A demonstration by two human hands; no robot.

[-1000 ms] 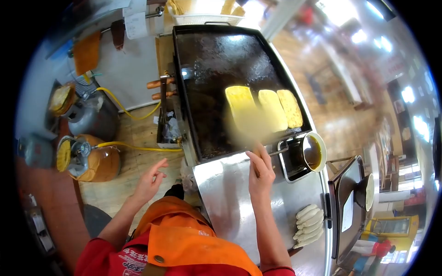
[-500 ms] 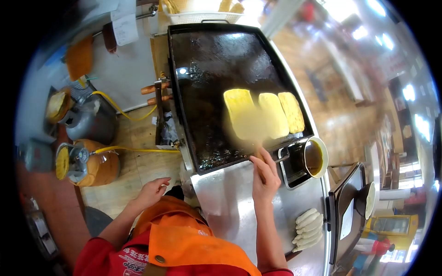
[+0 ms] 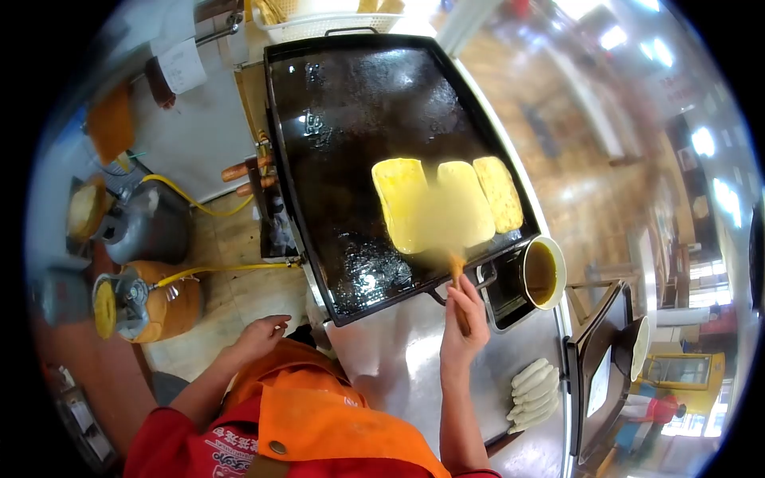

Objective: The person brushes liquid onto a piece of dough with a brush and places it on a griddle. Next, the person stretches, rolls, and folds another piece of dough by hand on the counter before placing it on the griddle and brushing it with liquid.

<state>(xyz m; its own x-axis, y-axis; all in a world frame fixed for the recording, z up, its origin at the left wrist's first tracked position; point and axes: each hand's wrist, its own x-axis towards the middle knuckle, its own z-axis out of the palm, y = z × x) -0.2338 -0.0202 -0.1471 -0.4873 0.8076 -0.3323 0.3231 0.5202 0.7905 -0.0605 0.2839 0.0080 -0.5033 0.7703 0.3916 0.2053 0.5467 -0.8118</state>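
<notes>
My right hand (image 3: pixel 466 325) is closed around the wooden handle (image 3: pixel 460 307) of a tool whose head is a pale blur over the griddle, so its kind cannot be made out. Beneath that blur, a yellow flatbread (image 3: pixel 398 195) and a second flatbread (image 3: pixel 462 182) are partly covered. A browner, speckled flatbread (image 3: pixel 500 195) lies beside them at the griddle's right side. The dark, oily griddle (image 3: pixel 351 143) is in front of me. My left hand (image 3: pixel 263 333) hangs near my apron, off the griddle, its fingers loosely bent and apart from any object.
A pot of brown liquid (image 3: pixel 542 275) stands in a metal tray (image 3: pixel 506 307) at the griddle's near right corner. Several white dough strips (image 3: pixel 534 394) rest on the steel counter (image 3: pixel 398 354). Gas cylinders (image 3: pixel 151 223) with yellow hoses stand on the left. A white basket (image 3: pixel 335 28) sits behind the griddle.
My right hand and the tool have shifted slightly right and down, toward the griddle's near edge. The view has turned a little. My left hand stays about where it was.
</notes>
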